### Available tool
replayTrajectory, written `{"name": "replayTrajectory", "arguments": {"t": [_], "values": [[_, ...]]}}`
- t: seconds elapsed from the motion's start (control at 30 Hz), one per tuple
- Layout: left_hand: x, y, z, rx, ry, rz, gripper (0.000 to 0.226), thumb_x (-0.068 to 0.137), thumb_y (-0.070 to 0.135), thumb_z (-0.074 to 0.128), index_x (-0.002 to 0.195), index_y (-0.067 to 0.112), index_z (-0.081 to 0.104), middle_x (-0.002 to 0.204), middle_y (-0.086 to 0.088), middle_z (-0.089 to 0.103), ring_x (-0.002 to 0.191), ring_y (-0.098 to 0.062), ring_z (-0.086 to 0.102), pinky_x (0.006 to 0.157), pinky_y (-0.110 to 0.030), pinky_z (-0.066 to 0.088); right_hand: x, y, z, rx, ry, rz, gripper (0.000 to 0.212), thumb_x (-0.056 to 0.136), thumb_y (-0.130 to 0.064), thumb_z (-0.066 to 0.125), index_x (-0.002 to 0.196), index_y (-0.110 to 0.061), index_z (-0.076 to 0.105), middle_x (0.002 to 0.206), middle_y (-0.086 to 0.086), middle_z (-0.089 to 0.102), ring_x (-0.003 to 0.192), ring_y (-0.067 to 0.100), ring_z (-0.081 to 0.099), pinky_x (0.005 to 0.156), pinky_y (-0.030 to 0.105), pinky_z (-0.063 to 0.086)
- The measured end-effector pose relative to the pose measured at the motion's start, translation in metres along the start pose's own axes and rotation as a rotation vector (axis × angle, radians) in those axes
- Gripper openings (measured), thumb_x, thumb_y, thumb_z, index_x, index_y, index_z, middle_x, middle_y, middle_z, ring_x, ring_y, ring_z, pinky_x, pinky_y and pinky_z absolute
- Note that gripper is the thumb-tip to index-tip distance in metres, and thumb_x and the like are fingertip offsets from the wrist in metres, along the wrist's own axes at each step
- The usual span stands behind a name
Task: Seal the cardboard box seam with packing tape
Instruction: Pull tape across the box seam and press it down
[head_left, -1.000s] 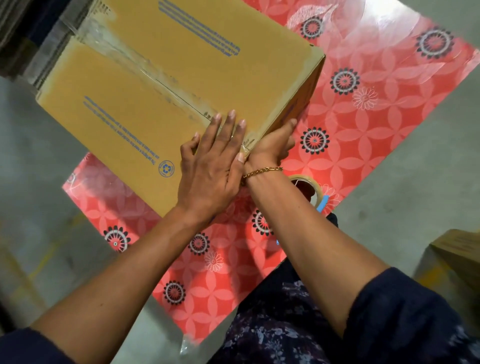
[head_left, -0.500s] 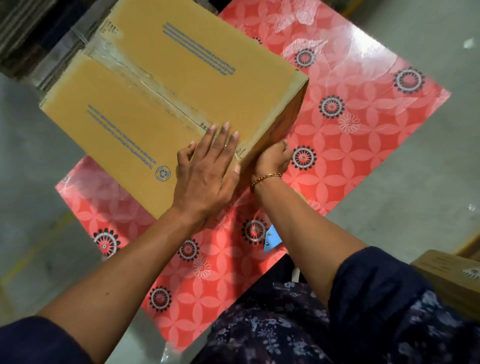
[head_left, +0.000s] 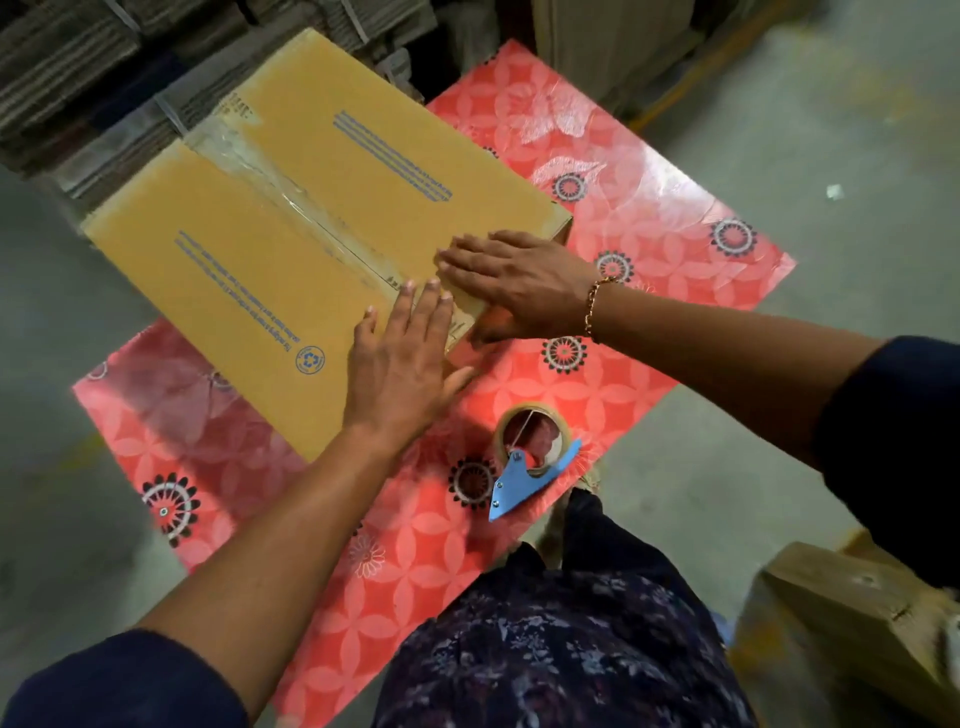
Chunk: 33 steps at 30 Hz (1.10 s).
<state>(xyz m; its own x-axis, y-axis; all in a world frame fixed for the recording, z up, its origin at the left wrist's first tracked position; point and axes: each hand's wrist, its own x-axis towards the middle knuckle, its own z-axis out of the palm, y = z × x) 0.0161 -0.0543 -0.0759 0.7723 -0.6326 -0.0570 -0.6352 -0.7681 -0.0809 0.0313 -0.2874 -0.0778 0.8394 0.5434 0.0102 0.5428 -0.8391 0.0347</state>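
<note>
Right hand (head_left: 524, 283) moved from box (head_left: 291, 244) side onto top (near edge), left hand (head_left: 405, 358) beside, both grips flat, apart.

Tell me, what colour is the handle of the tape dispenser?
Light blue. The tape dispenser shows only in the head view, lying on the red floral table cover.
</note>
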Motion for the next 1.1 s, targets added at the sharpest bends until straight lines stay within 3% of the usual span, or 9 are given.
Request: {"name": "replayTrajectory", "arguments": {"t": [0.13,0.3,0.57,0.63,0.73,0.83,0.97,1.03,1.1], "values": [[0.001,0.0,0.005,-0.022,0.057,0.011,0.064,0.103,0.053,0.038,0.151,0.01,0.039,0.164,-0.01,0.036,0.151,-0.03,0.034,0.11,-0.059,0.035,-0.002,0.0,0.011,-0.01,0.054,-0.001,0.089,0.09,-0.063,0.055,0.158,-0.012,0.026,0.166,0.006,0.028,0.153,0.026,0.026,0.122,0.044,0.027],[0.003,0.001,0.006,-0.021,0.04,0.024,0.063,0.1,0.046,0.044,0.152,0.01,0.037,0.165,-0.011,0.034,0.152,-0.03,0.032,0.11,-0.06,0.035,-0.002,0.001,0.011,0.032,0.027,-0.02,0.09,0.089,-0.06,0.059,0.158,-0.013,0.025,0.166,0.006,0.027,0.154,0.027,0.025,0.122,0.045,0.026],[-0.003,-0.001,-0.002,-0.068,-0.044,0.04,0.093,0.083,0.036,0.065,0.16,0.01,0.019,0.171,-0.01,0.014,0.158,-0.03,0.012,0.12,-0.063,0.02,-0.002,-0.01,-0.014,0.081,-0.112,0.027,0.081,0.088,-0.023,0.054,0.16,-0.014,0.017,0.169,0.005,0.017,0.156,0.027,0.015,0.123,0.046,0.019],[-0.012,-0.006,-0.005,-0.098,-0.058,0.027,0.103,0.084,0.049,0.064,0.162,0.013,0.008,0.172,-0.009,0.002,0.159,-0.027,0.004,0.123,-0.059,0.012,0.003,-0.01,-0.031,0.14,-0.2,0.042,0.089,0.079,-0.032,0.051,0.16,-0.015,0.017,0.17,0.004,0.014,0.157,0.024,0.013,0.124,0.046,0.017],[-0.04,-0.017,-0.01,-0.222,0.114,-0.265,0.098,0.087,0.07,0.048,0.161,0.014,0.017,0.171,-0.007,0.012,0.158,-0.026,0.012,0.123,-0.055,0.017,0.01,0.002,-0.058,0.422,-0.057,0.21,0.091,0.072,-0.052,0.048,0.155,-0.018,0.033,0.165,0.005,0.031,0.151,0.024,0.031,0.12,0.045,0.029],[-0.073,-0.029,-0.006,-0.414,0.365,-0.661,0.085,0.088,0.063,0.047,0.154,0.009,0.037,0.165,-0.016,0.03,0.153,-0.035,0.026,0.119,-0.055,0.025,0.022,0.036,-0.067,0.619,0.151,0.484,0.071,0.085,-0.035,0.067,0.148,-0.013,0.044,0.153,0.012,0.046,0.136,0.031,0.049,0.11,0.041,0.04],[-0.096,-0.03,0.01,-0.819,0.362,-1.189,0.086,0.088,0.053,0.063,0.155,0.008,0.034,0.159,-0.02,0.039,0.145,-0.039,0.039,0.116,-0.052,0.035,0.038,0.079,-0.044,1.011,-0.008,0.837,0.081,0.082,-0.042,0.079,0.148,-0.013,0.043,0.151,0.011,0.049,0.132,0.029,0.052,0.111,0.039,0.042],[-0.094,-0.025,0.011,-1.285,0.367,-1.322,0.084,0.077,0.064,0.068,0.147,0.021,0.048,0.145,-0.009,0.059,0.132,-0.031,0.057,0.112,-0.049,0.044,0.037,0.088,-0.026,1.116,-0.146,0.832,0.079,0.077,-0.052,0.079,0.141,-0.016,0.05,0.14,0.011,0.06,0.114,0.028,0.063,0.099,0.042,0.051],[-0.092,-0.022,0.017,-1.487,0.443,-1.402,0.07,0.068,0.071,0.067,0.124,0.03,0.065,0.119,0.002,0.075,0.111,-0.024,0.07,0.104,-0.049,0.051,0.036,0.086,-0.017,1.229,-0.176,0.791,0.061,0.081,-0.042,0.08,0.131,-0.017,0.057,0.124,0.011,0.07,0.091,0.024,0.069,0.081,0.038,0.057]]}}
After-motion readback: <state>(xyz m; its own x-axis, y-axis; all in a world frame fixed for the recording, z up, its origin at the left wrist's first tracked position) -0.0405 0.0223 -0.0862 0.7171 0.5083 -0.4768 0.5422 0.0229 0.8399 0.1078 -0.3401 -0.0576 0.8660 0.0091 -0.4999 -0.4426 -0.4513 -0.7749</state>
